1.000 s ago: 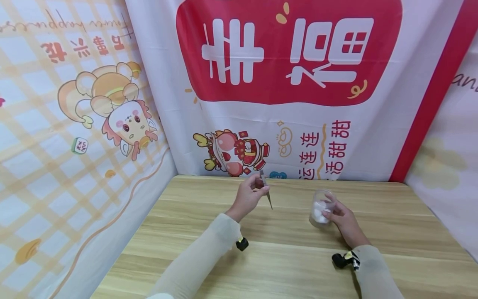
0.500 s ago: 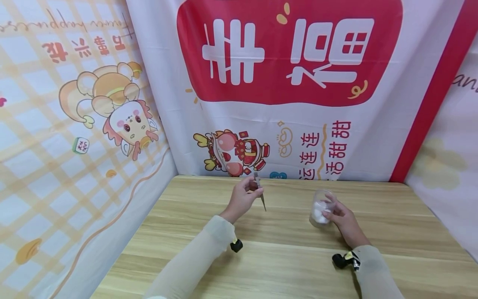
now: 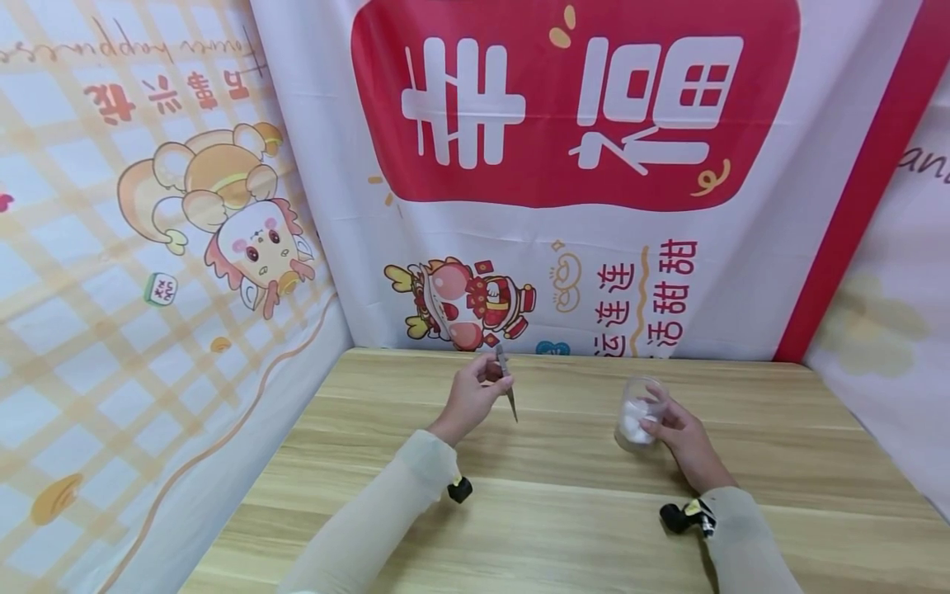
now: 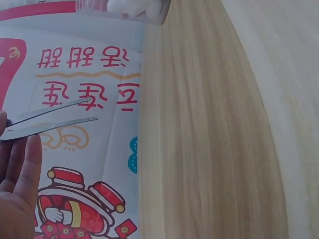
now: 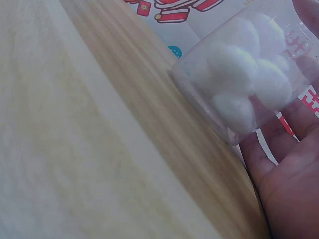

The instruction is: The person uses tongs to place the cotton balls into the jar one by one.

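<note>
In the head view my left hand point(image 3: 469, 398) pinches a pair of metal tweezers point(image 3: 511, 404), their tips pointing down above the table. The left wrist view shows the two prongs of the tweezers point(image 4: 60, 123) spread apart, with nothing between them. My right hand point(image 3: 692, 444) holds a clear plastic jar point(image 3: 635, 386) from its right side, fingers and thumb around the wall. Several white cotton balls point(image 3: 636, 422) lie inside the jar. Seen close in the right wrist view, the cotton balls point(image 5: 233, 69) fill much of the jar point(image 5: 192, 92). Whether its base touches the table is unclear.
Both hands are over a wood-grain table point(image 3: 564, 528). A white cloth point(image 3: 460, 227) printed with red characters and cartoons hangs behind its far edge. Another printed cloth point(image 3: 223, 363) hangs along the left side. Small black cameras point(image 3: 460, 490) sit at the wrists.
My left hand has drawn leftward with the tweezers, away from the jar. The right hand and the jar have stayed in place.
</note>
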{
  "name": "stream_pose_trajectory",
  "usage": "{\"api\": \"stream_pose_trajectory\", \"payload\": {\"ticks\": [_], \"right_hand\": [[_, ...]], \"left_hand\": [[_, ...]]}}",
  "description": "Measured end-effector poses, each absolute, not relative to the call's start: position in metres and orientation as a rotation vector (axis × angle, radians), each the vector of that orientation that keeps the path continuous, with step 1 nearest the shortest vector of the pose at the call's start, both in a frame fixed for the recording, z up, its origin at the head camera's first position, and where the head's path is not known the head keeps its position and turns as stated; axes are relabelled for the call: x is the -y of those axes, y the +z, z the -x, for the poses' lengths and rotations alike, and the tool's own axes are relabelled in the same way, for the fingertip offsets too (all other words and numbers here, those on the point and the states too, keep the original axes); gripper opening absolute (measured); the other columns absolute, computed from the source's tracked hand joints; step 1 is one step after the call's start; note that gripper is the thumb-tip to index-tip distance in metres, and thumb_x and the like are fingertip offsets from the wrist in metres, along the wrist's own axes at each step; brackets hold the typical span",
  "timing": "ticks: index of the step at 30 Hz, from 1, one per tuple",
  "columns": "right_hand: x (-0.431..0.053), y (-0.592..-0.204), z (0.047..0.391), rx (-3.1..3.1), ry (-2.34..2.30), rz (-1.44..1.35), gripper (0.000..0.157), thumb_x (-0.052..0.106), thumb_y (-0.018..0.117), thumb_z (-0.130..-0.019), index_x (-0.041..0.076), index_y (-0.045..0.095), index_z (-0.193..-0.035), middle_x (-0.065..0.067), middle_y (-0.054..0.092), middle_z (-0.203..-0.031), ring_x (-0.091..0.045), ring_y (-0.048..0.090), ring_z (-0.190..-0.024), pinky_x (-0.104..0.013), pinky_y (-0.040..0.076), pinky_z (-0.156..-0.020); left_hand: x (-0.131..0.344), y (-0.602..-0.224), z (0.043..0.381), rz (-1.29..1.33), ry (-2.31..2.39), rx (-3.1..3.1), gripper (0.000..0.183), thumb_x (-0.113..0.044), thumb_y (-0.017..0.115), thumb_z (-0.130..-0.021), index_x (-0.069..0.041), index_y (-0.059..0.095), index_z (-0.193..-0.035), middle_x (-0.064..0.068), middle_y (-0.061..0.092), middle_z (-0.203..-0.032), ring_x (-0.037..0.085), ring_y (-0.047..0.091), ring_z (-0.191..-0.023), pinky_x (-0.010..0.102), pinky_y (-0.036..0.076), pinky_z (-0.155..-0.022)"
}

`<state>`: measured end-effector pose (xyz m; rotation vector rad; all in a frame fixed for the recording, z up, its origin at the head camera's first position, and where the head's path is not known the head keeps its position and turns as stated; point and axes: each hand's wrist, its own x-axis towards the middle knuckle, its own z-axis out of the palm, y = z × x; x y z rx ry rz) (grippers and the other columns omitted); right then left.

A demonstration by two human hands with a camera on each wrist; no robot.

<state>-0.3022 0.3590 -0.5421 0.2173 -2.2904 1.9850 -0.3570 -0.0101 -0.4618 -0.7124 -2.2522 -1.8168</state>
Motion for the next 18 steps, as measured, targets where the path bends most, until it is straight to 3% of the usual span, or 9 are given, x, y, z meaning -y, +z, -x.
{"api": "stream_pose_trajectory", "payload": {"ticks": [9,18], "right_hand": [[-0.360,-0.544,0.303,2.308,1.953,-0.212,0.070,0.030,0.069,-0.092,0.019,0.034,-0.152,-0.010,0.048,-0.143,-0.002,0.049,-0.117,-0.013,0.041,-0.091],[-0.361,-0.544,0.304,2.330,1.930,-0.189,0.069,0.032,0.068,-0.092,0.021,0.035,-0.151,-0.015,0.045,-0.146,-0.004,0.049,-0.118,-0.013,0.038,-0.092]], "left_hand": [[0.021,-0.469,0.362,0.696,-1.767,2.306,0.034,-0.016,0.072,-0.090,-0.020,0.064,-0.123,0.003,0.067,-0.092,0.020,0.066,-0.082,0.031,0.059,-0.071],[0.033,-0.475,0.366,0.656,-1.705,2.368,0.038,-0.021,0.071,-0.091,-0.015,0.063,-0.128,0.003,0.066,-0.092,0.019,0.065,-0.083,0.031,0.059,-0.069]]}}
